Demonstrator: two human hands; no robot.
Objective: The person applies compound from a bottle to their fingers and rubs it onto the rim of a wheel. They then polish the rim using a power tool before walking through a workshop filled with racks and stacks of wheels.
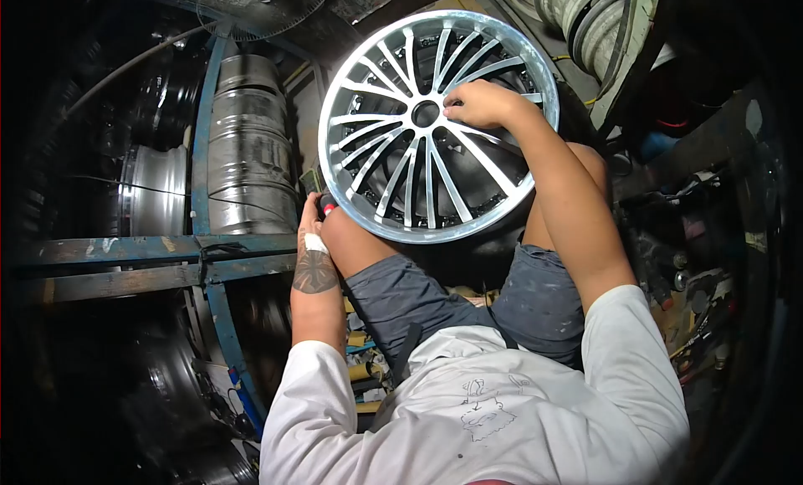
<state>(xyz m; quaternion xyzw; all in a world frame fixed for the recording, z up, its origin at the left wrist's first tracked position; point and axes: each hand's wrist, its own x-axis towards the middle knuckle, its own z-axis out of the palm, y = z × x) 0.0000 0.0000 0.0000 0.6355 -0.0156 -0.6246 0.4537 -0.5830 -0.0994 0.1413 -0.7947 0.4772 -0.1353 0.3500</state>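
Observation:
A silver multi-spoke alloy wheel (pixel 435 234) sits tilted in front of my knees, its face towards me. My right hand (pixel 478 105) reaches over its right side to the hub, with curled fingers touching the metal beside the round centre hole. Whatever those fingers may pinch is too small or hidden to name. Down by my left knee, my left hand (pixel 310 215) is closed around a dark object with a red part (pixel 328 209); most of it is hidden by the hand and knee. White tape or cloth shows at the left wrist.
On the left, a blue metal rack (pixel 201 150) holds several wheel rims (pixel 251 146). More rims (pixel 585 20) stand at the upper right. A round wire fan guard (pixel 263 4) hangs at the top. Tools and clutter (pixel 686 318) fill the right side.

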